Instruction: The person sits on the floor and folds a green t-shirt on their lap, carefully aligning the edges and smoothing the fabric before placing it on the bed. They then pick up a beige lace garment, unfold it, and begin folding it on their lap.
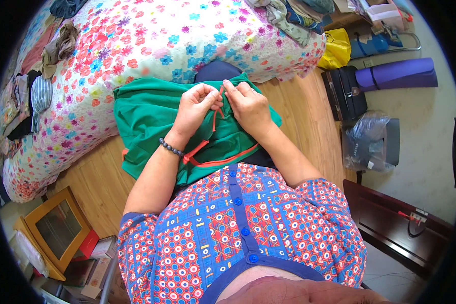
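Observation:
A green garment with red-orange trim lies spread over my lap. A narrow red-orange fabric strip hangs from between my fingertips down over the green cloth. My left hand, with a dark bead bracelet at its wrist, is closed with thumb and forefinger pinching the strip. Close beside it, my right hand pinches the strip's upper end, its fingertips almost touching the left ones. The exact grip there is partly hidden by the fingers. Another piece of the strip, apparently knotted, rests next to my left wrist.
Ahead stands a bed with a flowered cover, clothes piled at its left. On the right are a yellow bag, a black case, a purple rolled mat and a dark wooden panel. A wooden frame stands lower left.

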Demonstrator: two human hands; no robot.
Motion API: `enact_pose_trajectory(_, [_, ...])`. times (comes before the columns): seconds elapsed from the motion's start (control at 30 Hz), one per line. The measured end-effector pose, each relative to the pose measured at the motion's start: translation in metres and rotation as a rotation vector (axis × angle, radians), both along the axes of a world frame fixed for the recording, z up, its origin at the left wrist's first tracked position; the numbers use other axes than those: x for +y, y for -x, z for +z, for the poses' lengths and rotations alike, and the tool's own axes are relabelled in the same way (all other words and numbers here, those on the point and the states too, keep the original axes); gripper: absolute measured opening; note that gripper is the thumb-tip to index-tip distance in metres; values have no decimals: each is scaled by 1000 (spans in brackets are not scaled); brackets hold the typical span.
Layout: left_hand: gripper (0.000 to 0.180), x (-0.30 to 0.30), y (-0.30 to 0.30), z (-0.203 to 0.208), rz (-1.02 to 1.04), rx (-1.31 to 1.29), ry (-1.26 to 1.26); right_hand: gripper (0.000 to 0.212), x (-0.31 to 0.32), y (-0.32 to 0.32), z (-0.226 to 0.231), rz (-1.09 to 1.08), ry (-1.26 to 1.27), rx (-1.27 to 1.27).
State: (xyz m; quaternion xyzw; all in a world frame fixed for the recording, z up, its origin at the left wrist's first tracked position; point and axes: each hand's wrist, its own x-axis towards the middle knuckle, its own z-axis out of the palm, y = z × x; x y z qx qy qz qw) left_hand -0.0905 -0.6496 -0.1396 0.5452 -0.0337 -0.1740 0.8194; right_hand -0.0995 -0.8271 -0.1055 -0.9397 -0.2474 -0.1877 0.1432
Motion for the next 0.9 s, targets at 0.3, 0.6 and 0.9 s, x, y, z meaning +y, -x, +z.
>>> enact_pose_trajectory(0.3, [14, 4, -1, 6, 123, 86, 62, 28, -1, 14, 34, 27, -314, 314])
enact_pose_trajectory(0.6, [13, 4, 0, 5, 136, -6, 4, 27, 9, 11, 17, -3, -249, 423])
enact_pose_trajectory(0.9, [12, 4, 1, 6, 114, -68, -53, 22, 15, 11, 18, 20, -125, 335])
